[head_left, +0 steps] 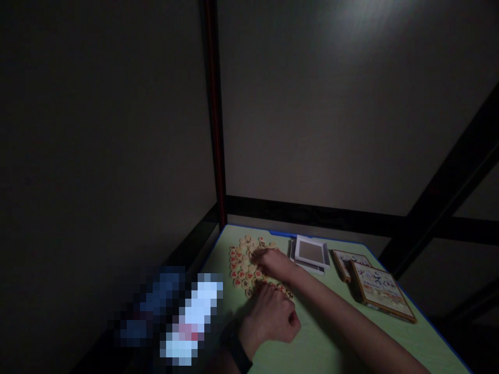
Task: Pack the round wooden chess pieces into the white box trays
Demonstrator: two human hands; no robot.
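Note:
Round wooden Chinese chess pieces (235, 266), several with red or black characters and others blank side up, lie spread on a pale green table (312, 337). My right hand (271, 262) reaches in from the right, its bent fingers closed down at a piece in the middle of the spread. Nearer to me, my left hand (273, 314) has a dark band on its wrist. Its curled fingers are down on pieces at the near edge of the group, the thumb tucked in. The backs of both hands partly hide the fingertips and the pieces under them.
Behind my right hand sit white-rimmed open box trays (312, 252), stacked. Two printed flat boxes (384, 288) lie at the right, one partly over the other. A blurred bright patch (193, 319) shows at the left. Grey walls (312, 114) border the table's far and left sides.

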